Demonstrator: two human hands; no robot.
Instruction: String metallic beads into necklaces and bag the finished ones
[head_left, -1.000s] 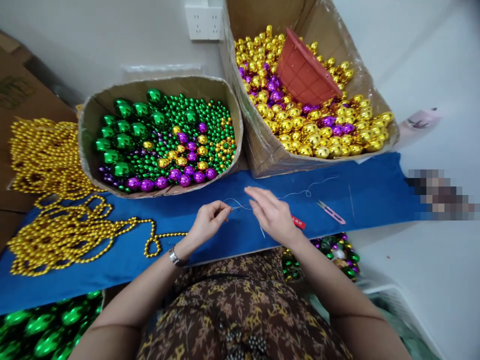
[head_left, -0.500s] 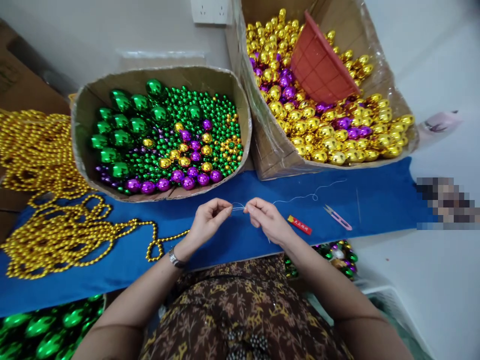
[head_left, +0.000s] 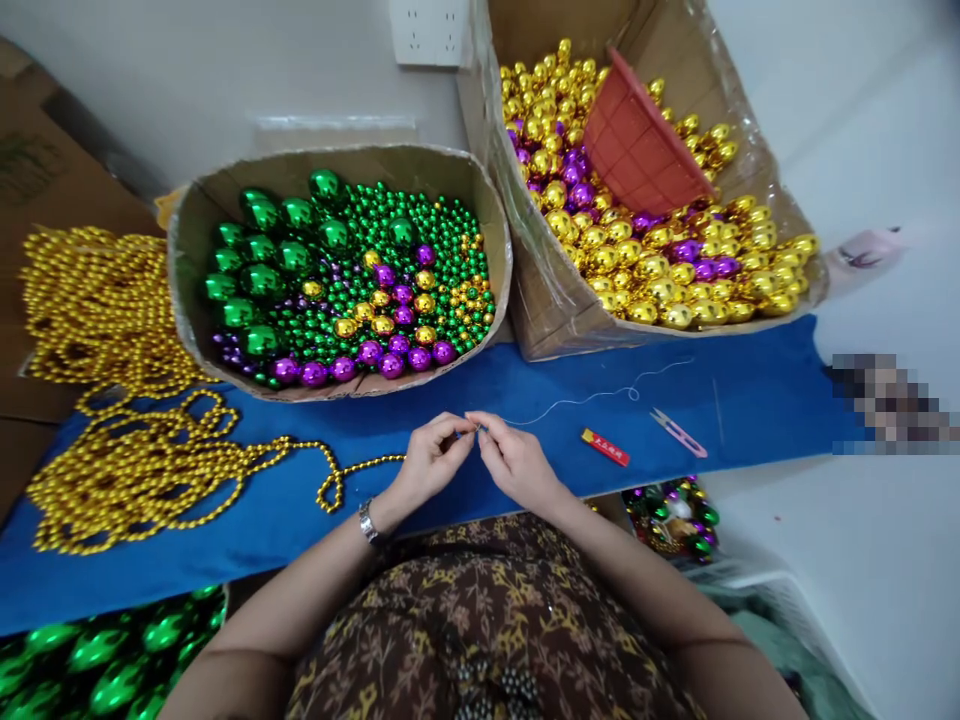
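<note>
My left hand (head_left: 435, 458) and my right hand (head_left: 516, 462) meet over the blue cloth, thumbs and forefingers pinched together at the tips. Both grip a thin white thread (head_left: 555, 404), which trails away to the right across the cloth with a small loop in it. Between the fingertips the thread is mostly hidden. A string of gold beads (head_left: 371, 464) runs up to my left wrist from a heap of gold bead strands (head_left: 142, 485). To the right of my hands lie a small red packet (head_left: 606, 447) and pink-handled thread snips (head_left: 679, 434).
Behind my hands stands a cut-down carton (head_left: 176, 300) of green, purple and gold balls. A taller carton (head_left: 555, 325) holds gold and purple balls and a red basket (head_left: 637, 140). Large green balls (head_left: 112, 650) sit below the cloth's front edge at left.
My hands have come together, closing the gap where loops of thread showed between them. The whole view has shifted slightly. Cartons, snips and packet stay in place.
</note>
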